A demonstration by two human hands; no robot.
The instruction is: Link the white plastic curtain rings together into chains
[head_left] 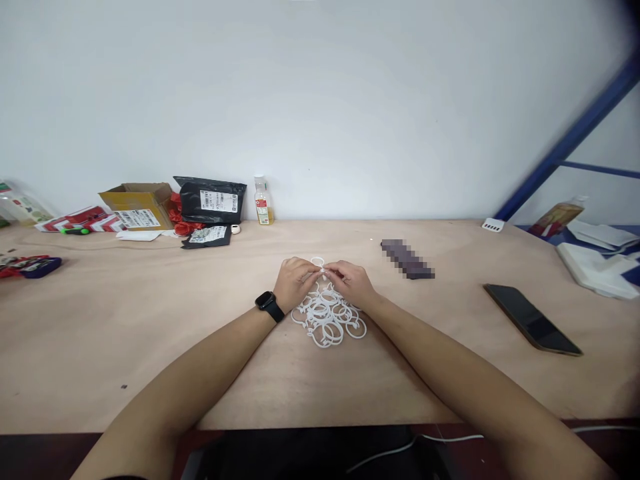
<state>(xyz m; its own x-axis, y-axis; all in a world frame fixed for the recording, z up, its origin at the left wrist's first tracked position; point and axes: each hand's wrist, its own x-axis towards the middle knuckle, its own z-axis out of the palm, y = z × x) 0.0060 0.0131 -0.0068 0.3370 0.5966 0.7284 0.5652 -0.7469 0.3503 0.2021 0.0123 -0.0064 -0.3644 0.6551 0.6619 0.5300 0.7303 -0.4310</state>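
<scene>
A white plastic ring (317, 260) with a small clasp end is pinched between both hands, above the far side of a heap. My left hand (296, 280), with a black watch on its wrist, has its fingertips closed on the ring's clasp from the left. From the right, my right hand (353, 283) pinches the same spot, fingertips almost touching the left ones. The clasp itself is mostly covered by the fingers. Just below the hands lies a loose heap of white plastic rings (330, 320), several overlapping, some with their ends apart.
A phone (533, 320) and a pixelated dark item (407, 259) lie to the right. Along the wall stand a bottle (262, 201), a black parcel bag (213, 200) and a cardboard box (140, 205). A white multi-port charger (493, 225) sits at the back right.
</scene>
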